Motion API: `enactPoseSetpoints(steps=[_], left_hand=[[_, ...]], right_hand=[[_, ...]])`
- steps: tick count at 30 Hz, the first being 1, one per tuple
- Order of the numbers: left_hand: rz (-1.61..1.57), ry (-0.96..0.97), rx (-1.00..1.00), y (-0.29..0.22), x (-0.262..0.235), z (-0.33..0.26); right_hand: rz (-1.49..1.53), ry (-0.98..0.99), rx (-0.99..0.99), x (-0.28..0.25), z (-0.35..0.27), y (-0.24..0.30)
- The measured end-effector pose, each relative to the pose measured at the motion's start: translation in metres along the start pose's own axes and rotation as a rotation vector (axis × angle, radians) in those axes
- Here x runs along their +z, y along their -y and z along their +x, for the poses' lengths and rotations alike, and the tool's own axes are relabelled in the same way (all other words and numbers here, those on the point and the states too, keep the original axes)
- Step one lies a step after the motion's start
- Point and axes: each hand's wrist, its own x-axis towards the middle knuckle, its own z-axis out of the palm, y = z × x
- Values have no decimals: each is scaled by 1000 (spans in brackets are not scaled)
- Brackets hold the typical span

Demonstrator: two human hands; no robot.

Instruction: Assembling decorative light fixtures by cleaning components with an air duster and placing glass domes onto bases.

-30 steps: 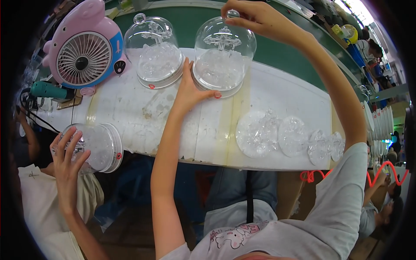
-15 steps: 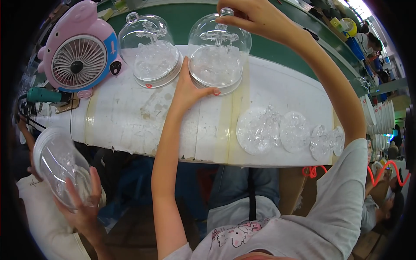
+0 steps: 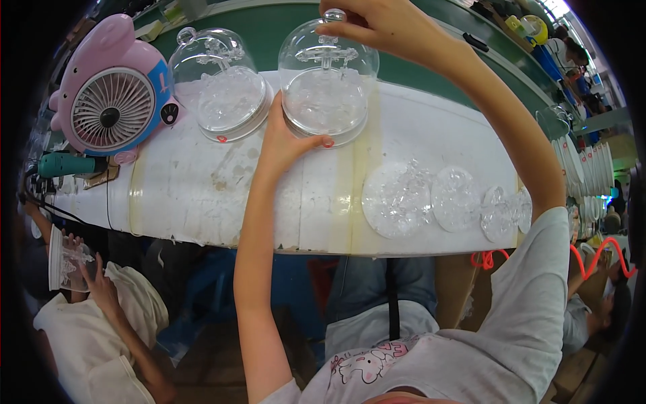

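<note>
Head view: a clear dome (image 3: 328, 101) stands at twelve o'clock on the white worktop (image 3: 195, 195). The right hand (image 3: 385, 25) is clamped on its knob (image 3: 334, 15); the left hand (image 3: 279, 147), thumb and finger apart, touches its base (image 3: 348, 137) at seven o'clock.

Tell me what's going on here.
The person's right hand grips the knob of a clear dome with a cross inside, while the left hand cups its base. A second dome stands to its left, beside a pink fan. Clear pieces lie on the white board at right. At far left, a co-worker holds another dome.
</note>
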Motion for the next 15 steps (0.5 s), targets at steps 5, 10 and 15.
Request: enactPoseSetpoints(steps=[5, 10, 15], left_hand=[[-9, 13, -17, -2, -1, -1], [-24, 16, -22, -1, 0, 0], [10, 9, -19, -1, -1, -2]], right_hand=[[-31, -18, 79, 3, -4, 6], [63, 21, 79, -1, -5, 2], [80, 29, -25, 0, -4, -3]])
